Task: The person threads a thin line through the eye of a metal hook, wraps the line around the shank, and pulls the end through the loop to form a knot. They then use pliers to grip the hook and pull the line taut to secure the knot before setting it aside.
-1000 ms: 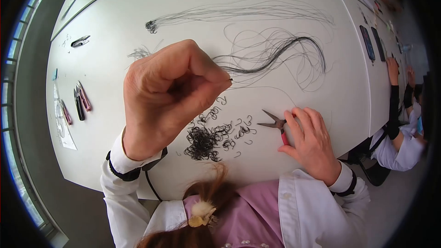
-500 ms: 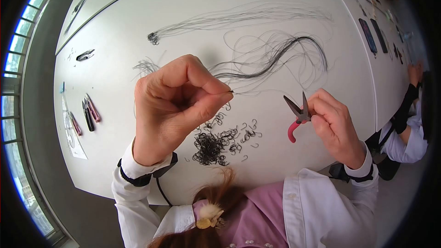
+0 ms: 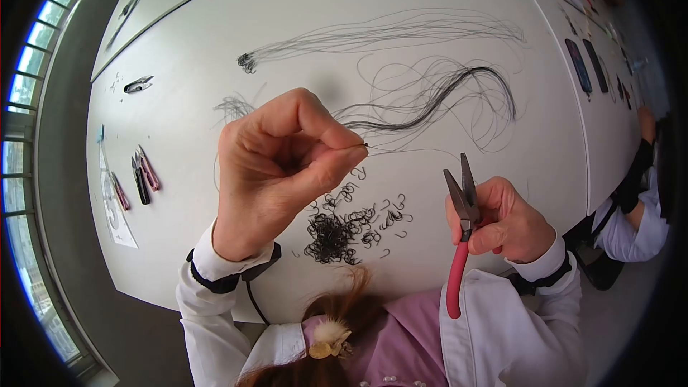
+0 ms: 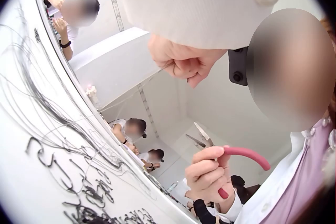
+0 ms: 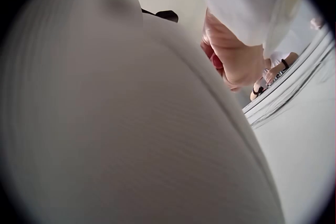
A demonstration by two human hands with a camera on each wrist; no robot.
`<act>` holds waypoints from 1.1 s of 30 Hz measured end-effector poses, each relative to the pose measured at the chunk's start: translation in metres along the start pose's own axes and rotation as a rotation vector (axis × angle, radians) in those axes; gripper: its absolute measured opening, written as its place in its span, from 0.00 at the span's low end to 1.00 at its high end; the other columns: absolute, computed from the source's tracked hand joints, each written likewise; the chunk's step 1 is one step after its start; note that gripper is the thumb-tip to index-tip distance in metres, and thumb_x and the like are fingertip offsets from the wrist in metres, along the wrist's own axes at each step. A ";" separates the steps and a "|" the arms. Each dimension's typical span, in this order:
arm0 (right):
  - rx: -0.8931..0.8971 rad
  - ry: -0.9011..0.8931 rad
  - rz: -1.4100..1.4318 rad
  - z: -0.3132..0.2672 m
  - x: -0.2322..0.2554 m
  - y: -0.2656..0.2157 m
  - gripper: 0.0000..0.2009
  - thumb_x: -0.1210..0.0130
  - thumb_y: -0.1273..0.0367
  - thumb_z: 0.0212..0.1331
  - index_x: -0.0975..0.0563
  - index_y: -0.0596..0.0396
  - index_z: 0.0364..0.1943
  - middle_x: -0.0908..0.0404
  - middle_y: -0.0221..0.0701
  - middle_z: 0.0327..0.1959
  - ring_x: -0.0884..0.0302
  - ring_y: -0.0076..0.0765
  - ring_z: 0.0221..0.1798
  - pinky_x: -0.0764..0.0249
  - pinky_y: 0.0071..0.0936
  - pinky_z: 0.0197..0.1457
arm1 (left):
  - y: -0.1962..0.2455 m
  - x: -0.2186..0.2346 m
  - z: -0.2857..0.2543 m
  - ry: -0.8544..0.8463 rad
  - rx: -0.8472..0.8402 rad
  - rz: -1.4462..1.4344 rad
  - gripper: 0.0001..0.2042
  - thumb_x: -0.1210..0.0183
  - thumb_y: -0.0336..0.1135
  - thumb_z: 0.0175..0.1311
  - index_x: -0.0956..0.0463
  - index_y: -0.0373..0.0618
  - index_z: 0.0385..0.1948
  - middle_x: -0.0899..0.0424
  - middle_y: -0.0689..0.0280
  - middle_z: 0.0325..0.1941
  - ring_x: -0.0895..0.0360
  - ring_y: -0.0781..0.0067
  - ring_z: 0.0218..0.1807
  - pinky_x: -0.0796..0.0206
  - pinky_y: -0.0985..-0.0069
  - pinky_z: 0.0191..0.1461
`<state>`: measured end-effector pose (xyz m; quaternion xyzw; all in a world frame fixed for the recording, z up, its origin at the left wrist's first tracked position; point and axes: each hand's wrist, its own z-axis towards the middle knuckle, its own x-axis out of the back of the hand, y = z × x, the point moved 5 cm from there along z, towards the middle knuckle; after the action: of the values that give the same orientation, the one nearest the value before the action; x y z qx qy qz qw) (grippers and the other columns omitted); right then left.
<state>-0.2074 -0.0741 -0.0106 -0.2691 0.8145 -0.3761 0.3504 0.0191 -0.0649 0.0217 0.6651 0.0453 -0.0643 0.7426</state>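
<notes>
My left hand is raised over the table, thumb and forefinger pinching a fish hook, of which only a small dark tip shows. A thin fishing line runs from it to the right. In my right hand I hold pliers with red handles, their jaws parted and pointing up, nothing between them. The left wrist view shows the pliers with one handle lying outside the fingers. Below the left hand lies a pile of black fish hooks. A sleeve covers most of the right wrist view.
Behind the hands lie a dark bundle of line and a straighter bunch of lines ending in hooks. Thread snips, other snips and a clear ruler lie left. Phones and other people are at the right.
My right hand has picked the pliers up off the table and turned them upright, then brought them nearer my body. My left hand keeps its pinch and appears slightly lower and farther right.
</notes>
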 end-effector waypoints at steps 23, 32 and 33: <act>0.094 -0.250 0.489 0.031 -0.024 -0.031 0.52 0.45 0.74 0.28 0.59 0.44 0.67 0.32 0.42 0.40 0.26 0.53 0.39 0.33 0.47 0.46 | 0.003 0.008 0.004 0.162 0.052 -0.037 0.08 0.37 0.24 0.47 0.30 0.43 0.20 0.30 0.71 0.19 0.40 0.87 0.21 0.49 0.88 0.24; 0.398 0.182 -0.887 0.026 -0.011 -0.046 0.29 0.58 0.86 0.42 0.40 0.61 0.56 0.29 0.31 0.26 0.32 0.22 0.25 0.34 0.19 0.31 | 0.006 0.011 0.003 0.180 0.035 -0.040 0.08 0.38 0.26 0.48 0.31 0.44 0.19 0.31 0.72 0.19 0.42 0.89 0.19 0.52 0.89 0.22; 0.506 0.346 -0.994 0.025 -0.007 -0.052 0.29 0.57 0.86 0.42 0.41 0.61 0.56 0.30 0.31 0.25 0.32 0.23 0.25 0.35 0.20 0.29 | 0.006 0.011 0.003 0.185 0.038 -0.039 0.08 0.38 0.26 0.48 0.31 0.44 0.19 0.32 0.73 0.19 0.42 0.89 0.19 0.52 0.89 0.22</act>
<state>-0.1751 -0.1095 0.0216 -0.4616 0.5205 -0.7168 0.0473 0.0312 -0.0679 0.0264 0.6810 0.1255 -0.0179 0.7212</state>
